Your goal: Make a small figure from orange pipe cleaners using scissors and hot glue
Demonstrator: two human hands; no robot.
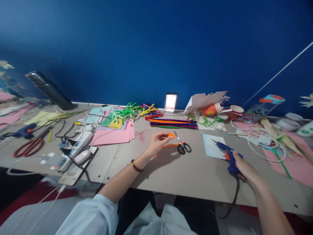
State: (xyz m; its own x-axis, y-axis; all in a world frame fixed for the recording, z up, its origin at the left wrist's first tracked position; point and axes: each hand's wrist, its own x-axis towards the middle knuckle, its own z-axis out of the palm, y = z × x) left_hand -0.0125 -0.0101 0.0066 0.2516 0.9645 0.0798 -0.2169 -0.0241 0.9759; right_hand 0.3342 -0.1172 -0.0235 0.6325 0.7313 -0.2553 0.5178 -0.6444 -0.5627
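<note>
Glue gun [230,160] near table edge [195,196]

My glue gun [229,158] is blue, orange trigger. My pipe cleaner [171,135] is orange. The scissors [183,148] have black handles.

Just beyond the left grip [160,140] lie black-handled scissors [182,145]. Further out sit a bundle of purple and orange pipe cleaners [173,123] and a heap of green pipe cleaners [124,112]. Left of the grip, a stack of pink card [112,135] rests on the grey tabletop [195,176], with a power strip [78,143], a white computer mouse [82,156], red-handled scissors [29,147] and a second glue gun [25,131] further left. Just beyond the right grip [234,163] is a pale sheet of paper [212,146]. Further right lie a white cable [264,143] and pink paper [290,166]. Orange paper cups [211,109] and a clear plastic jar [265,106] stand far beyond, before a blue wall [156,42].
</note>
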